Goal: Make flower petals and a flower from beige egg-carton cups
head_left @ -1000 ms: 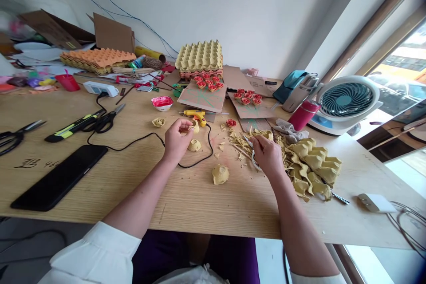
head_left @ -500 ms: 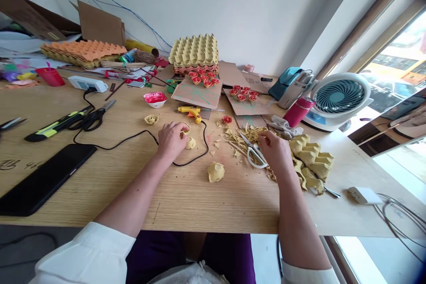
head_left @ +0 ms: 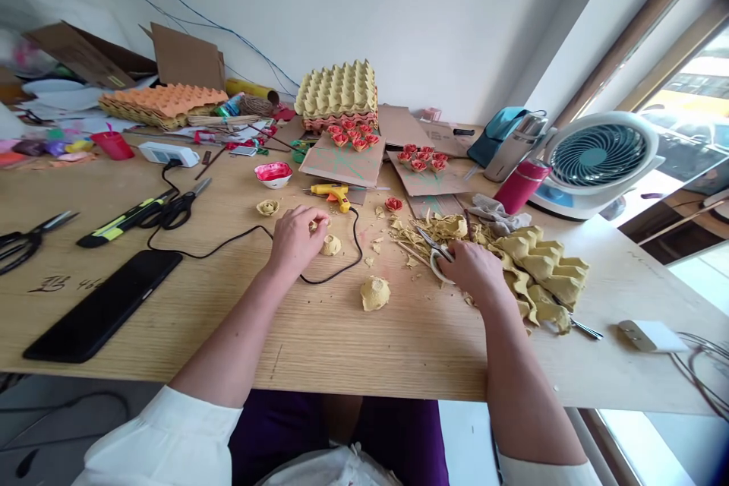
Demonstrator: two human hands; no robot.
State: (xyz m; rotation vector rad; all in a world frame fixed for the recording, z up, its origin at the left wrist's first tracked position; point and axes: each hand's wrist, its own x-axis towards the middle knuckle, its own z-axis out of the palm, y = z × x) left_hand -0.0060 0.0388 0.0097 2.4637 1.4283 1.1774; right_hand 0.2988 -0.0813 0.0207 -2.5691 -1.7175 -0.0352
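Note:
My left hand (head_left: 299, 239) is closed, its fingertips pinching a small yellow egg-carton piece (head_left: 314, 225) that they mostly hide. Just below it, a pale cup-shaped piece (head_left: 331, 244) sits on the table. My right hand (head_left: 471, 269) is closed over the handles of the white-handled scissors (head_left: 437, 250), whose blades point up and left among yellow scraps (head_left: 418, 238). Between the hands and nearer me rests another egg-carton cup (head_left: 375, 294), bottom up. A cut yellow egg tray (head_left: 541, 258) lies right of my right hand.
A yellow glue gun (head_left: 333, 194) lies ahead, its black cord looping beside my left hand. Red paper flowers (head_left: 421, 158) stand on cardboard behind. A dish of red paint (head_left: 273, 175), black scissors (head_left: 178, 206), a utility knife (head_left: 122, 222) and a phone (head_left: 105, 305) are leftward; a fan (head_left: 598, 159) is rightward.
My right hand has lowered from above the scissors onto their handles. My left hand stays in nearly the same place. The view has shifted slightly.

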